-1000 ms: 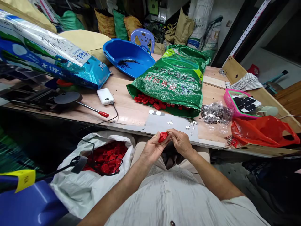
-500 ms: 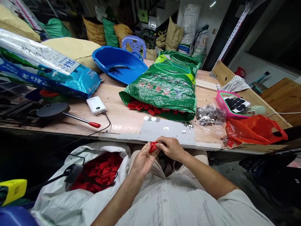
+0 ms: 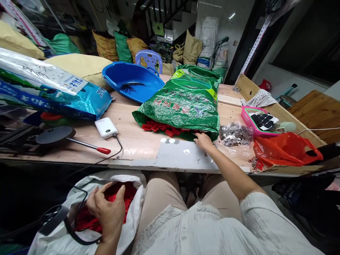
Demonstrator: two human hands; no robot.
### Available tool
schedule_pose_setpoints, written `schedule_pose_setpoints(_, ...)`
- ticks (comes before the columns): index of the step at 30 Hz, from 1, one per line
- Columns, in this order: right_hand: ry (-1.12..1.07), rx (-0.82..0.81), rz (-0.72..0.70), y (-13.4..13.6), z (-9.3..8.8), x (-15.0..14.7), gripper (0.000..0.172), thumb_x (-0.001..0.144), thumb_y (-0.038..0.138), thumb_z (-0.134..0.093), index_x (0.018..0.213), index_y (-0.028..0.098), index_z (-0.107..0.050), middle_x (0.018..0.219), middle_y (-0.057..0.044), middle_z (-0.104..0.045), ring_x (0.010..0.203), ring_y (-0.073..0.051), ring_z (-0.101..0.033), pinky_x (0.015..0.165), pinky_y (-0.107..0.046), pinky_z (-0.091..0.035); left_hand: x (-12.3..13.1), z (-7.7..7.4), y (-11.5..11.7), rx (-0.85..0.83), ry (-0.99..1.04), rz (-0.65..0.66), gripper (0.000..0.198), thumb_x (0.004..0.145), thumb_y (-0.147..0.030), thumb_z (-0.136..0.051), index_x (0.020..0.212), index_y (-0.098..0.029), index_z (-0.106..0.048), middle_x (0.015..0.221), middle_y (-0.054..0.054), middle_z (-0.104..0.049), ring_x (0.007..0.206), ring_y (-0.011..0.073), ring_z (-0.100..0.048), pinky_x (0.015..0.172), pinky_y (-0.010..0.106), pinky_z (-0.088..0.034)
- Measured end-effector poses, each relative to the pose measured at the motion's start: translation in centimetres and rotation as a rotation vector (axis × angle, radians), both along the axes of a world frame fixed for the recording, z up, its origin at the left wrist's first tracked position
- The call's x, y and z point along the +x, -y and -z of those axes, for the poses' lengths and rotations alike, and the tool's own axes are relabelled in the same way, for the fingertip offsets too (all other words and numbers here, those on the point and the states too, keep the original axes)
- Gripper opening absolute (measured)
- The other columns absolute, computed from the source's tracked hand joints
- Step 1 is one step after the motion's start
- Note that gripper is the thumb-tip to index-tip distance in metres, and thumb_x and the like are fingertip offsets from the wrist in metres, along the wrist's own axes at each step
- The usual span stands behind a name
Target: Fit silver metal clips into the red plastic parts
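Over the mouth of a white sack my left hand is open, thumb and fingers spread, with nothing between them. Red plastic pieces fill the sack below and around it. My right hand is at the lower opening of a green printed bag, its fingers curled together and partly hidden; a thin bit shows at the fingertips, too small to name. More red plastic pieces spill from that opening. Just in front lies a grey sheet with small shiny metal bits on it.
On the table stand a blue basin with dark thin strips, a white power bank with a cable, and a lever tool with a red-tipped handle. To the right are a clear plastic bag, a pink basket and a red bag.
My hands have parted from in front of the table edge. The left let go of a red plastic piece and moved down-left over the sack; the right moved forward to the green bag.
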State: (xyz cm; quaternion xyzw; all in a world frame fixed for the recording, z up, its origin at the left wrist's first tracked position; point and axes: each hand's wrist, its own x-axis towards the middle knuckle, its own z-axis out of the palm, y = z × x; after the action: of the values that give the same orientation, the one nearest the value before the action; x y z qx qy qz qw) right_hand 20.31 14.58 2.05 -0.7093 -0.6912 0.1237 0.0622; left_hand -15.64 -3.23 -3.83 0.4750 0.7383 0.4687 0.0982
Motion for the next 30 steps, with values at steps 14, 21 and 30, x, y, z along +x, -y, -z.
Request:
schedule_pose_setpoints(14, -0.724, 0.077, -0.448, 9.4, -0.8, -3.1, 0.031, 0.088, 0.024, -0.062, 0.119, 0.023, -0.066, 0.118, -0.005, -0.066, 0.093, -0.016, -0.063, 0.081, -0.026, -0.047, 11.1, -0.7, -3.5, 0.226, -0.148, 0.600, 0.047, 0.087, -0.033, -0.060, 0.132, -0.022, -0.051, 0.130, 0.012, -0.057, 0.123, 0.0270, -0.053, 0.106, 0.045, -0.041)
schedule_pose_setpoints(21, -1.069, -0.097, -0.411, 15.9, -1.4, -3.5, 0.032, 0.087, 0.033, -0.064, 0.117, 0.023, -0.068, 0.116, -0.004, -0.068, 0.105, -0.019, -0.063, 0.092, -0.030, -0.047, 15.3, -1.3, -3.6, 0.176, 0.008, 0.855, 0.034, 0.085, -0.022, -0.058, 0.119, -0.022, -0.062, 0.115, 0.009, -0.068, 0.109, 0.0249, -0.062, 0.098, 0.041, -0.048)
schedule_pose_setpoints(30, -0.310, 0.209, 0.074, 12.8, 0.2, 5.8, 0.017, 0.087, 0.016, -0.057, 0.099, 0.020, -0.068, 0.100, -0.007, -0.070, 0.093, -0.020, -0.063, 0.084, -0.031, -0.044, 15.7, -1.9, -2.0, -0.244, 0.928, 0.750, 0.043, 0.070, -0.033, -0.079, 0.109, -0.019, -0.064, 0.101, 0.005, -0.072, 0.092, 0.0196, -0.068, 0.092, 0.034, -0.051)
